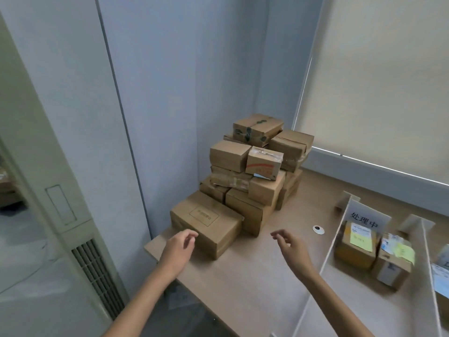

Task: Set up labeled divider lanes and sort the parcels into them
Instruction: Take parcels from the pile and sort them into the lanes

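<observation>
left hand (178, 249): fingers loosely curled and apart, holding nothing; at the near left corner of the front box, fingertips over its side, cannot tell if touching
right hand (290, 249): fingers relaxed and spread, holding nothing; over bare table to the right of the front box, apart from it
front box (206, 221): plain brown carton, printed rectangle on top, lying flat at the near left edge of the pile, between the two hands but closer to the left one
pile of boxes (250, 171): unsorted brown parcels stacked several layers high in the far left corner of the table, against the wall
top box (257, 126): taped, dark marks on the tape, highest in the pile
red-print box (263, 162): small, shiny tape, sits mid-pile on the right side
table (255, 276): light wood top
first divider (337, 242): white board standing on edge, right of the right hand
label card (364, 221): white, dark characters, upright at the far end of the lane
second divider (427, 251): white board, right of the lane
sorted parcels (356, 244): two cartons with yellow-green notes, side by side in the lane between the dividers
edge parcel (441, 276): partly cut off, right of the second divider
round disc (318, 229): small, white, on the table between pile and first divider
blind (376, 81): pulled down, behind the table
vent unit (97, 271): cream, slatted grille, left of the table
</observation>
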A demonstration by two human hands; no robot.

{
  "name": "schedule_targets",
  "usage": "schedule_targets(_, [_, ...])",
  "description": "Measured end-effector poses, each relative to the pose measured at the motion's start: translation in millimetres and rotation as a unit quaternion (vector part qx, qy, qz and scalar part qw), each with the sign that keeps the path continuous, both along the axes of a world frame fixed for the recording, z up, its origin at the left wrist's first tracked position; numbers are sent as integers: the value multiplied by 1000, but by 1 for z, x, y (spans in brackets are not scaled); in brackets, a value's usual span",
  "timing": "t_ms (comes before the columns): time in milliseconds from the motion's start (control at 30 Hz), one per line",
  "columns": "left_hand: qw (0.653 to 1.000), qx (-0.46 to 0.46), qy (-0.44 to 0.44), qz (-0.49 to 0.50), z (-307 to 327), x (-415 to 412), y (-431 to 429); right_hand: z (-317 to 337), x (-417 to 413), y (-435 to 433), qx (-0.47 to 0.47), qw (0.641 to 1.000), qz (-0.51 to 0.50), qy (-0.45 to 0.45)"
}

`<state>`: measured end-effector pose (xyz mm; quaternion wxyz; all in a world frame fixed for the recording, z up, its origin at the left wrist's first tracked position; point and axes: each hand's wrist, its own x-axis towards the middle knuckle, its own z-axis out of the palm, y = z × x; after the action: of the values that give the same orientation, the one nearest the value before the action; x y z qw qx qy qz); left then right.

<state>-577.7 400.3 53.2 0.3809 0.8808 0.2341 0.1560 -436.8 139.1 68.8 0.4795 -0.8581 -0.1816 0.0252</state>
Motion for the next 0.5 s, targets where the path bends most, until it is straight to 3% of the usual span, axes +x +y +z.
schedule_targets(267, [999,-22,3,-46,4,104,36,55,139,74,-92,980,-24,-177])
schedule_targets(400, [998,-13,4,-55,7,168,54,67,220,107,-185,961,-58,-198])
schedule_targets(500, [997,-26,7,-71,8,209,67,58,277,128,-281,943,-67,-164])
